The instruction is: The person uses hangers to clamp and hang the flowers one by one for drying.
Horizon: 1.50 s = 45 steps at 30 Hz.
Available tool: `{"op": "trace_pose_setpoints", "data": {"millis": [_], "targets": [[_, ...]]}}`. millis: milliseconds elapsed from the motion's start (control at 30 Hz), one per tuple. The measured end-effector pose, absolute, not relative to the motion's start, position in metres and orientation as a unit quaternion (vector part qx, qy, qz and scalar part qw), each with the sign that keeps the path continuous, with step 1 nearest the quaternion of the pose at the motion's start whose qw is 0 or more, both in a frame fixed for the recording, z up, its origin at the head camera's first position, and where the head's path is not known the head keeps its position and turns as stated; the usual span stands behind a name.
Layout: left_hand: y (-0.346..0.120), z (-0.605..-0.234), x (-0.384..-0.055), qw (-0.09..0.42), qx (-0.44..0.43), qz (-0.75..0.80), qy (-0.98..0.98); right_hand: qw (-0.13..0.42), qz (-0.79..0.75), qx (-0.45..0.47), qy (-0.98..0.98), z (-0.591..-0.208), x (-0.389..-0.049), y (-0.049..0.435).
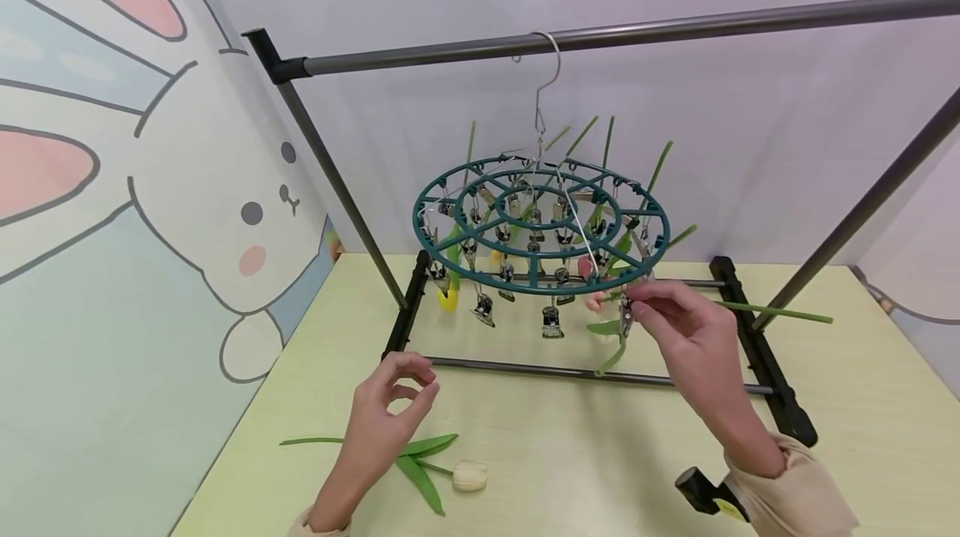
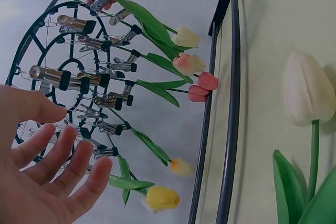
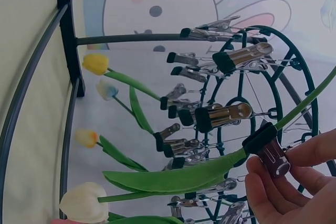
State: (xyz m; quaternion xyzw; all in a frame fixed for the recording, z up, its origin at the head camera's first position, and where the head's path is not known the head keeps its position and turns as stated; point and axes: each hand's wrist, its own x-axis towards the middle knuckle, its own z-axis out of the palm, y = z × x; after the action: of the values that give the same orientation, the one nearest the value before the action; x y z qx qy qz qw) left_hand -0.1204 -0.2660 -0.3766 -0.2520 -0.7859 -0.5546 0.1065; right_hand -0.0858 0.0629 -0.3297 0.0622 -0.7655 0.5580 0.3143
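A round green clip hanger (image 1: 534, 266) hangs by its metal hook from a bar, with metal clips around its rings. My right hand (image 1: 693, 337) pinches a metal clip (image 3: 270, 156) at the hanger's near right edge. A green tulip stem runs through that clip's dark jaws, and its white tulip head (image 3: 84, 203) hangs at the lower left of the right wrist view. Other clips hold several tulips heads down, including a yellow tulip (image 2: 163, 198) and a pink tulip (image 2: 208, 81). Loosely curled and holding nothing, my left hand (image 1: 382, 420) hovers over the table, left of the hanger.
A white tulip (image 1: 469, 475) with green leaves lies on the pale table (image 1: 562, 454) beneath my left hand. The dark rack (image 1: 450, 49) frames the hanger, its base bars on the table. A black object (image 1: 701, 491) sits beside my right sleeve. A rabbit mural covers the left wall.
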Motion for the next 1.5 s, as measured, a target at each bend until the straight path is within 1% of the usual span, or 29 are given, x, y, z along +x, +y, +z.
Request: {"op": "trace_pose_setpoints", "data": {"millis": [100, 333, 467, 533, 633, 700, 767, 933, 1000, 1067, 1167, 1233, 1300, 1500], "targets": [[-0.270, -0.380, -0.120, 0.098, -0.234, -0.545, -0.799, 0.320, 0.556, 0.060, -0.765, -0.330, -0.085, 0.066], [-0.278, -0.388, -0.118, 0.106, -0.222, -0.526, -0.814, 0.342, 0.525, 0.058, -0.777, -0.333, -0.079, 0.071], [-0.283, -0.393, -0.118, 0.091, -0.199, -0.518, -0.827, 0.366, 0.485, 0.049, -0.792, -0.337, -0.073, 0.067], [-0.286, -0.396, -0.118, 0.083, -0.183, -0.514, -0.834, 0.382, 0.471, 0.063, -0.793, -0.341, -0.068, 0.059], [-0.289, -0.400, -0.119, 0.078, -0.166, -0.504, -0.844, 0.392, 0.469, 0.118, -0.783, -0.350, -0.061, 0.040], [-0.291, -0.401, -0.120, 0.076, -0.160, -0.502, -0.847, 0.383, 0.470, 0.147, -0.782, -0.358, -0.058, 0.025], [-0.291, -0.402, -0.120, 0.077, -0.162, -0.501, -0.846, 0.361, 0.474, 0.157, -0.788, -0.365, -0.056, 0.011], [-0.294, -0.402, -0.120, 0.065, -0.162, -0.500, -0.848, 0.286, 0.481, 0.124, -0.819, -0.376, -0.060, -0.015], [-0.296, -0.402, -0.120, 0.046, -0.156, -0.495, -0.854, 0.254, 0.485, 0.102, -0.830, -0.378, -0.063, -0.023], [-0.300, -0.403, -0.122, 0.016, -0.149, -0.484, -0.862, 0.227, 0.489, 0.085, -0.838, -0.378, -0.066, -0.029], [-0.306, -0.407, -0.124, -0.031, -0.148, -0.452, -0.879, 0.200, 0.498, 0.071, -0.841, -0.376, -0.071, -0.035], [-0.310, -0.411, -0.125, -0.055, -0.155, -0.427, -0.889, 0.194, 0.505, 0.071, -0.838, -0.375, -0.074, -0.038], [-0.315, -0.414, -0.127, -0.068, -0.169, -0.402, -0.897, 0.201, 0.510, 0.077, -0.833, -0.374, -0.077, -0.040], [-0.330, -0.423, -0.132, -0.088, -0.196, -0.354, -0.910, 0.227, 0.530, 0.107, -0.810, -0.373, -0.084, -0.043]]}}
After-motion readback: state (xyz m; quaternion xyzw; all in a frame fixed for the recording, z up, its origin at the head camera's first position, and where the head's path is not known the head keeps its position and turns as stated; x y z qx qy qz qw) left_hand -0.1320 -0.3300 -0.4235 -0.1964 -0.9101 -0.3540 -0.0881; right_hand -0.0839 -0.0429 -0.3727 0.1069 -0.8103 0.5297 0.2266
